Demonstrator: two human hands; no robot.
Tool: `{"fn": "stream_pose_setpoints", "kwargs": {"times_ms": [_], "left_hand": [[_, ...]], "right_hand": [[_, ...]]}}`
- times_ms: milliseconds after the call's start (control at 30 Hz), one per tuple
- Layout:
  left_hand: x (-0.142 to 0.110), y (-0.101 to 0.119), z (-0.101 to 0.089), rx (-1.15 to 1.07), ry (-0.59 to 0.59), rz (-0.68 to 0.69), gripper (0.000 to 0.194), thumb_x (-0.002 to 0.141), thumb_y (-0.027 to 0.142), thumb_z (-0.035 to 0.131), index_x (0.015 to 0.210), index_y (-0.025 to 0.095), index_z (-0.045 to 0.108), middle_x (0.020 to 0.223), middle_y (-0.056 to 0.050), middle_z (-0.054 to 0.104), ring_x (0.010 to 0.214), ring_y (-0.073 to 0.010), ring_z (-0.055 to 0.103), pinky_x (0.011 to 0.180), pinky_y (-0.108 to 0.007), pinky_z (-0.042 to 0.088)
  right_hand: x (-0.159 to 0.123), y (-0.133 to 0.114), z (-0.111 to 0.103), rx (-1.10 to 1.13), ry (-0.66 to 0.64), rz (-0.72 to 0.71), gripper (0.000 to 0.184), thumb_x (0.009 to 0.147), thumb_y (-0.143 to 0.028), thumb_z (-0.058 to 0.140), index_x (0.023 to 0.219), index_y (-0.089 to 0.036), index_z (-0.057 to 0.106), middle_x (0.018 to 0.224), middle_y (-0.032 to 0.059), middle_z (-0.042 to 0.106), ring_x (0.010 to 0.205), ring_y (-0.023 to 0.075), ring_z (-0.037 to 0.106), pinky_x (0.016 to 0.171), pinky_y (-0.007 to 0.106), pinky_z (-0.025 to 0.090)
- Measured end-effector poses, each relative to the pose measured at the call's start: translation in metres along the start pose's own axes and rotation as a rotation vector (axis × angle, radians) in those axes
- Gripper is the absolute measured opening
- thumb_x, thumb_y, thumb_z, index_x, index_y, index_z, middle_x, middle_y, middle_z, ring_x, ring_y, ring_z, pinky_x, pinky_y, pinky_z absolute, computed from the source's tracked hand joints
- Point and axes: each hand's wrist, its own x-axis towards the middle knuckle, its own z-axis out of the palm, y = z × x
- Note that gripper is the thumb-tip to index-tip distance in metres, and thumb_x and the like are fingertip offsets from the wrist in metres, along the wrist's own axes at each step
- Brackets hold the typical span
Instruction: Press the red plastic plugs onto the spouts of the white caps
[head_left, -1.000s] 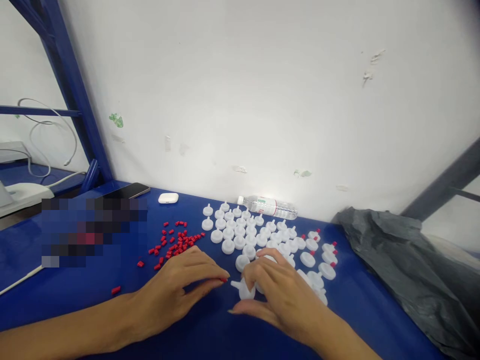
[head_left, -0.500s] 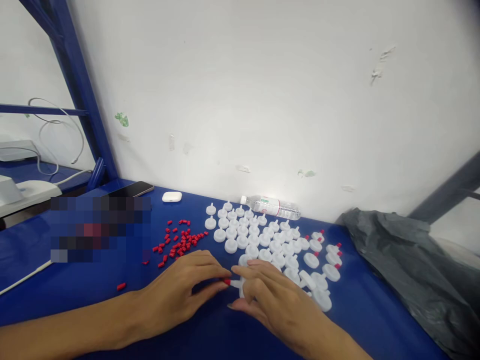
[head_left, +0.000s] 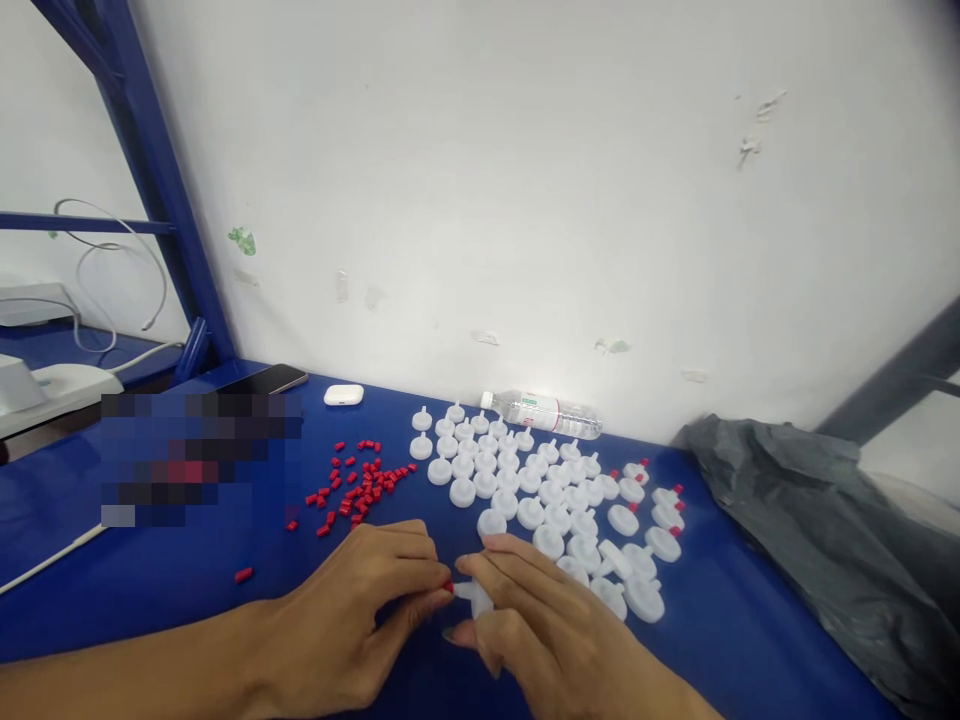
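My left hand (head_left: 367, 605) pinches a small red cap (head_left: 448, 586) between thumb and fingertips, which hide most of it. In my right hand (head_left: 551, 625) is a white spouted lid (head_left: 481, 599), its thin spout turned left. The red cap meets the spout's tip; how far it sits over the tip I cannot tell. Loose red caps (head_left: 367, 490) lie in a scattered pile beyond my left hand. Past my right hand, several white spouted lids (head_left: 507, 502) stand close together, mostly spout up. At their right are lids with red tips (head_left: 663, 543).
A clear plastic bottle (head_left: 562, 414) lies along the wall. A white earphone case (head_left: 343, 395) and a dark phone (head_left: 274, 379) rest at the back left. Grey plastic sheeting (head_left: 817, 540) covers the right side. A lone red cap (head_left: 244, 575) lies left, near a white cable (head_left: 56, 552).
Both hands have come slightly nearer to me, carrying the red cap and the white lid with them. The right hand's fingers have shifted, and more of the held lid shows.
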Motion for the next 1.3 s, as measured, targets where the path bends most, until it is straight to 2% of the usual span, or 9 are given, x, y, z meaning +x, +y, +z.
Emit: {"fn": "stream_pose_setpoints", "kwargs": {"times_ms": [100,200,333,433,533,667,833,1067,1300], "left_hand": [[0.002,-0.003,0.001,-0.011,-0.008,-0.007,0.028,0.102,0.019,0.042,0.09,0.019,0.068,0.077,-0.004,0.067,0.073,-0.016,0.061,0.067,-0.028,0.052],[0.009,-0.013,-0.003,0.064,0.007,0.0,0.019,0.102,0.021,0.048,0.102,0.019,0.067,0.089,-0.005,0.069,0.085,-0.0185,0.06,0.078,-0.032,0.052],[0.017,-0.039,-0.011,0.359,0.042,-0.086,0.024,0.1,0.027,0.05,0.116,0.017,0.066,0.11,-0.01,0.067,0.107,-0.0274,0.054,0.094,-0.045,0.049],[0.019,-0.058,-0.016,0.523,0.064,-0.164,0.028,0.099,0.03,0.051,0.116,0.015,0.067,0.114,-0.013,0.064,0.11,-0.0305,0.051,0.094,-0.05,0.049],[0.018,-0.071,-0.017,0.586,0.066,-0.206,0.031,0.099,0.033,0.051,0.115,0.013,0.068,0.115,-0.015,0.063,0.111,-0.0319,0.05,0.094,-0.051,0.049],[0.015,-0.078,-0.013,0.529,0.022,-0.218,0.032,0.099,0.034,0.051,0.117,0.016,0.069,0.117,-0.014,0.062,0.112,-0.0313,0.05,0.093,-0.049,0.049],[0.012,-0.079,-0.009,0.502,-0.015,-0.217,0.034,0.101,0.033,0.047,0.122,0.019,0.069,0.114,-0.013,0.063,0.108,-0.0292,0.052,0.089,-0.045,0.05],[0.013,-0.08,-0.012,0.482,-0.044,-0.179,0.027,0.101,0.026,0.049,0.111,0.021,0.074,0.109,-0.009,0.065,0.106,-0.0273,0.053,0.087,-0.041,0.047],[0.014,-0.082,-0.01,0.443,-0.073,-0.124,0.022,0.101,0.017,0.05,0.098,0.019,0.072,0.104,-0.006,0.066,0.103,-0.0244,0.051,0.087,-0.039,0.043]], "right_hand": [[0.005,0.003,0.001,0.013,-0.003,0.037,0.012,0.097,-0.012,0.055,0.087,-0.018,0.059,0.101,0.0101,0.076,0.092,0.0178,0.074,0.105,0.036,0.054],[0.007,0.016,-0.006,0.041,-0.031,0.122,0.007,0.1,-0.017,0.054,0.104,-0.017,0.06,0.104,0.0075,0.075,0.096,0.0167,0.073,0.106,0.037,0.053],[-0.004,0.05,-0.028,-0.13,-0.051,0.278,0.031,0.1,-0.022,0.054,0.131,-0.018,0.056,0.116,0.0104,0.072,0.111,0.0245,0.068,0.1,0.043,0.057],[-0.019,0.079,-0.047,-0.173,-0.091,0.426,0.023,0.1,-0.027,0.053,0.12,-0.022,0.064,0.113,0.0088,0.073,0.109,0.0257,0.068,0.094,0.042,0.058],[-0.033,0.102,-0.062,-0.222,-0.213,0.589,0.02,0.099,-0.037,0.054,0.105,-0.024,0.067,0.105,0.007,0.074,0.113,0.0298,0.065,0.095,0.045,0.054],[-0.041,0.119,-0.077,-0.218,-0.34,0.641,0.023,0.098,-0.043,0.052,0.099,-0.025,0.067,0.107,0.0074,0.072,0.106,0.0293,0.065,0.094,0.046,0.049],[-0.041,0.122,-0.085,-0.173,-0.437,0.723,0.026,0.097,-0.043,0.05,0.093,-0.025,0.068,0.091,0.005,0.072,0.087,0.0245,0.065,0.084,0.041,0.049],[-0.041,0.119,-0.083,-0.062,-0.616,0.801,0.023,0.094,-0.042,0.054,0.088,-0.025,0.069,0.085,0.0044,0.073,0.085,0.0246,0.067,0.071,0.034,0.049],[-0.038,0.119,-0.086,0.069,-0.631,0.889,0.019,0.091,-0.04,0.057,0.085,-0.025,0.066,0.088,0.0025,0.075,0.086,0.0221,0.07,0.073,0.03,0.051]]}}
